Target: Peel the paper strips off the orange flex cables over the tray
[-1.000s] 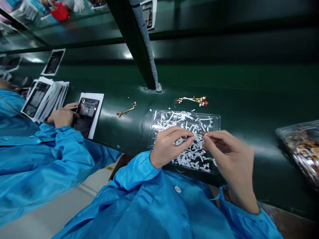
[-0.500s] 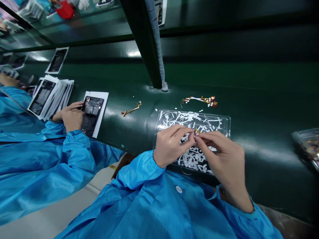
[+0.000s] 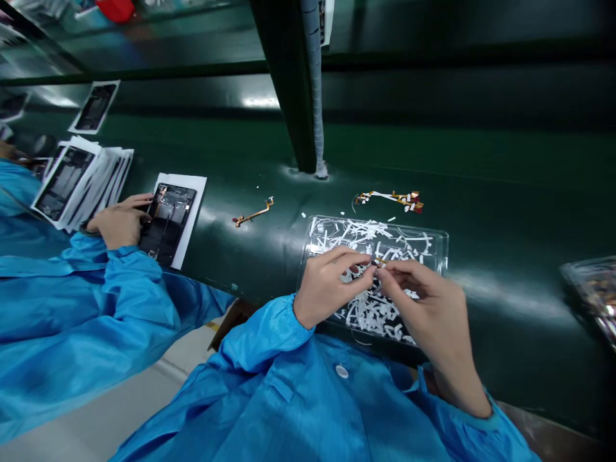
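Observation:
Between my fingertips is a small orange flex cable [image 3: 380,260], mostly covered by the fingers. My left hand [image 3: 332,282] pinches its dark end from the left. On the other side, my right hand [image 3: 426,301] grips it between thumb and forefinger. Both hands hover above a clear plastic tray [image 3: 443,247] strewn with white paper strips [image 3: 373,314]. Behind the tray lies a small pile of flex cables [image 3: 394,199] with white bits on it. One single flex cable [image 3: 253,212] rests on the green bench to the left.
At left, a co-worker's hands [image 3: 118,221] touch an opened phone housing [image 3: 168,221] on white sheeting. Beside them leans a stack of white-backed housings [image 3: 86,186]. A green post [image 3: 293,109] with a grey-wrapped cable rises from the bench. Another clear tray [image 3: 594,289] sits far right.
My hands stay together over the tray, and the flex cable between them has tilted flatter. The view has shifted slightly. The co-worker's hands have moved a little to the left along the phone housing.

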Tool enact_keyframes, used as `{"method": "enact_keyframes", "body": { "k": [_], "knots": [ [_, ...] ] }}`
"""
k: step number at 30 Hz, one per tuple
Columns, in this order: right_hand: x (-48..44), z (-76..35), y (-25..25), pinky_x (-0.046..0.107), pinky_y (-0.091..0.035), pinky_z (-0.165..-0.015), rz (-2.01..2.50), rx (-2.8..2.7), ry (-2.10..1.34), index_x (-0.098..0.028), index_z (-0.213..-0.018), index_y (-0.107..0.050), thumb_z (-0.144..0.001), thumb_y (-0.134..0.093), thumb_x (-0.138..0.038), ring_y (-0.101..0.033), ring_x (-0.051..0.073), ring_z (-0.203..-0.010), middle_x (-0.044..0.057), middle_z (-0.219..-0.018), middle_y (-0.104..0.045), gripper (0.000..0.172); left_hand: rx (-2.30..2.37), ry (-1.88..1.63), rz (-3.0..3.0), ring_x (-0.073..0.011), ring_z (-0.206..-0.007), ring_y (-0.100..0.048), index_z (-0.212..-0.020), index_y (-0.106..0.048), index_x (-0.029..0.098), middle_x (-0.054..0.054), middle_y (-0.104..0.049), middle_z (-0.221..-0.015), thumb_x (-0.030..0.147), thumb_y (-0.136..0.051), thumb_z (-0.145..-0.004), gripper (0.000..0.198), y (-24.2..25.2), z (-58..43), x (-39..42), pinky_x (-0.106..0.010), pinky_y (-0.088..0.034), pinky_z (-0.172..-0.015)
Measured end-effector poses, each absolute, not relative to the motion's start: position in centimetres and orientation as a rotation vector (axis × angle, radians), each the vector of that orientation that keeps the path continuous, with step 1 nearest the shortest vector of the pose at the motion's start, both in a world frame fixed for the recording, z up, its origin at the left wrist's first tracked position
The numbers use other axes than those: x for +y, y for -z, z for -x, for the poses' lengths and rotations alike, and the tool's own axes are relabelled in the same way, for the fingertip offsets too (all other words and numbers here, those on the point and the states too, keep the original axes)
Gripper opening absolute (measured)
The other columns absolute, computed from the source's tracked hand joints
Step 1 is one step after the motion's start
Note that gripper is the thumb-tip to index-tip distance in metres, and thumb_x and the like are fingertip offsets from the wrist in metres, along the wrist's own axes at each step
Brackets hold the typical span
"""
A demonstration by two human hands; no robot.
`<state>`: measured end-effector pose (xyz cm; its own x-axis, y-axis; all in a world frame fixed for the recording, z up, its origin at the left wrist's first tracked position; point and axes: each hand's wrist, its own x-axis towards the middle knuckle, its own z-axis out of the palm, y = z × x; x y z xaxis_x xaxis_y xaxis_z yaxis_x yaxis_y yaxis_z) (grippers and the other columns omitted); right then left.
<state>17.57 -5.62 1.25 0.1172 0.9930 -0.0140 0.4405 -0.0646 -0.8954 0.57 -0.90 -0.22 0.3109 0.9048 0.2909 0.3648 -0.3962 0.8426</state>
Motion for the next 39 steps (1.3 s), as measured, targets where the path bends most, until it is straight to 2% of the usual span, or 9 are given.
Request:
{"method": "enact_keyframes", "body": {
  "k": [4, 8, 11, 16, 20, 29, 33, 37, 39],
  "knots": [
    [-5.5, -17.7, -1.5, 0.026, -0.051, -0.064, 1.600, -1.470, -0.978, -0.025, -0.099, -0.072, -0.096, -0.063, -0.035, -0.063, 0.012, -0.070, 0.000, -0.084, -0.068, 0.014, 1.027, -0.928, -1.703, -0.0108, -0.076, -0.068, -0.113, -0.072, 0.019, -0.004, -0.074, -0.099, 0.026, -0.071, -0.091, 0.022, -0.2, -0.1, -0.2, -0.022, -0.059, -0.064],
    [-5.3, -18.2, -1.3, 0.028, -0.053, -0.065, 1.616, -1.444, -1.054, -0.025, -0.100, -0.074, -0.093, -0.067, -0.040, -0.065, 0.014, -0.074, 0.002, -0.087, -0.072, 0.017, 0.994, -0.907, -1.657, -0.0137, -0.084, -0.070, -0.097, -0.076, 0.019, -0.004, -0.076, -0.093, 0.029, -0.068, -0.095, 0.012, -0.1, 0.3, 0.5, -0.024, -0.059, -0.068],
    [-5.3, -18.6, -1.1, 0.028, -0.054, -0.063, 1.653, -1.363, -1.112, -0.024, -0.098, -0.075, -0.091, -0.070, -0.043, -0.066, 0.015, -0.070, 0.002, -0.081, -0.072, 0.021, 1.048, -0.933, -1.661, -0.0137, -0.085, -0.071, -0.099, -0.075, 0.019, -0.005, -0.076, -0.095, 0.030, -0.066, -0.097, 0.014, 0.2, 0.3, 0.7, -0.024, -0.060, -0.069],
    [-5.2, -18.8, -0.9, 0.025, -0.052, -0.056, 1.654, -1.224, -1.152, -0.022, -0.094, -0.074, -0.090, -0.071, -0.042, -0.062, 0.013, -0.058, -0.001, -0.064, -0.065, 0.021, 1.093, -1.158, -2.056, -0.0131, -0.089, -0.070, -0.111, -0.072, 0.019, -0.006, -0.072, -0.103, 0.023, -0.064, -0.098, 0.016, 0.4, -0.1, 0.1, -0.026, -0.061, -0.073],
    [-5.2, -18.8, -0.8, 0.026, -0.052, -0.057, 1.615, -1.215, -1.153, -0.025, -0.100, -0.075, -0.090, -0.070, -0.040, -0.062, 0.013, -0.061, -0.001, -0.067, -0.066, 0.019, 1.049, -1.123, -2.426, -0.0137, -0.086, -0.071, -0.110, -0.071, 0.018, -0.004, -0.073, -0.096, 0.024, -0.067, -0.096, 0.015, 0.6, -0.4, -0.1, -0.027, -0.061, -0.074],
    [-5.5, -18.9, -0.6, 0.027, -0.050, -0.059, 1.606, -1.288, -1.144, -0.026, -0.106, -0.076, -0.092, -0.069, -0.039, -0.063, 0.014, -0.065, 0.000, -0.077, -0.069, 0.021, 1.127, -0.999, -2.557, -0.0139, -0.080, -0.070, -0.096, -0.068, 0.016, -0.003, -0.072, -0.090, 0.019, -0.061, -0.095, 0.007, 0.9, -1.2, -0.1, -0.025, -0.056, -0.067],
    [-5.6, -20.0, -0.4, 0.030, -0.050, -0.067, 1.691, -1.387, -1.017, -0.028, -0.098, -0.076, -0.091, -0.070, -0.041, -0.063, 0.016, -0.078, 0.001, -0.091, -0.073, 0.017, 1.152, -0.969, -2.391, -0.0128, -0.075, -0.067, -0.092, -0.064, 0.017, -0.003, -0.069, -0.091, 0.016, -0.058, -0.092, 0.006, 1.0, -0.9, 0.1, -0.024, -0.053, -0.061],
    [-5.6, -20.9, -0.6, 0.031, -0.050, -0.068, 1.726, -1.441, -0.991, -0.029, -0.098, -0.076, -0.090, -0.070, -0.043, -0.063, 0.018, -0.079, 0.001, -0.091, -0.073, 0.017, 1.029, -0.863, -1.869, -0.0117, -0.084, -0.067, -0.113, -0.063, 0.019, -0.007, -0.066, -0.113, 0.011, -0.058, -0.086, 0.029, 0.5, -0.4, 0.6, -0.020, -0.054, -0.059],
    [-5.4, -20.8, -0.8, 0.031, -0.051, -0.068, 1.706, -1.444, -1.002, -0.030, -0.098, -0.076, -0.091, -0.069, -0.043, -0.064, 0.018, -0.080, 0.001, -0.090, -0.073, 0.017, 0.941, -0.814, -1.729, -0.0124, -0.089, -0.068, -0.113, -0.066, 0.021, -0.007, -0.067, -0.114, 0.011, -0.060, -0.086, 0.029, 0.2, -0.6, 0.8, -0.019, -0.055, -0.060]
  ]
}}
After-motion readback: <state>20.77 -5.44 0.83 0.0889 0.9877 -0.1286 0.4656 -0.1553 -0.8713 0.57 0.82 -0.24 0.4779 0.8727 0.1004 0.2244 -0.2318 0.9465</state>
